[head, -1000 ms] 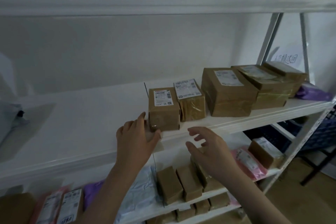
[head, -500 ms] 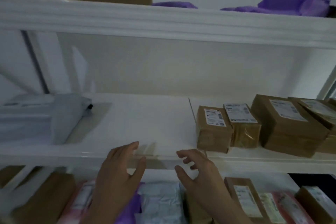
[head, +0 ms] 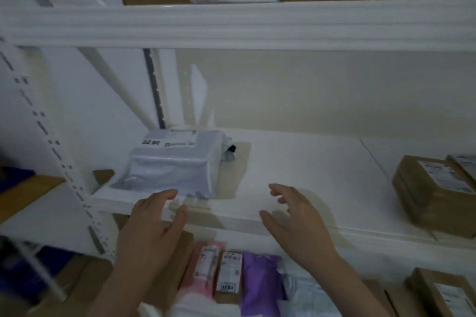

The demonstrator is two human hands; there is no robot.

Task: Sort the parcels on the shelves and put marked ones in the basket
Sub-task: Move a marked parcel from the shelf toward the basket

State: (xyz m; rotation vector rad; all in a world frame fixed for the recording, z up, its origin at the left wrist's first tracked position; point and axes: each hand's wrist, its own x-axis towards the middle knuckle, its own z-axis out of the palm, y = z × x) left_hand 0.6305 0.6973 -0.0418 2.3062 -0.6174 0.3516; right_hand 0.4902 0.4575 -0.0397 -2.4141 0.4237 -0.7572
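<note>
A bagged parcel (head: 177, 162) lies at the shelf's (head: 296, 170) left end; boxes (head: 435, 193) sit far right, more parcels (head: 231, 275) on the shelf below.

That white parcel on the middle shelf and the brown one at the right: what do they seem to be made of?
White parcel: apparently thin plastic film, glossy; it wrinkles and catches light, with a printed label on top.
Brown parcel: likely cardboard, matte and square-edged; faint sheen hints at clear tape, though blur leaves that open.

Single head-worn wide-angle view, facing forward and slightly down into the white middle shelf (head: 296, 162) at close range; upper shelf edge (head: 231, 23) overhead, lower shelf's parcels along the bottom.
</note>
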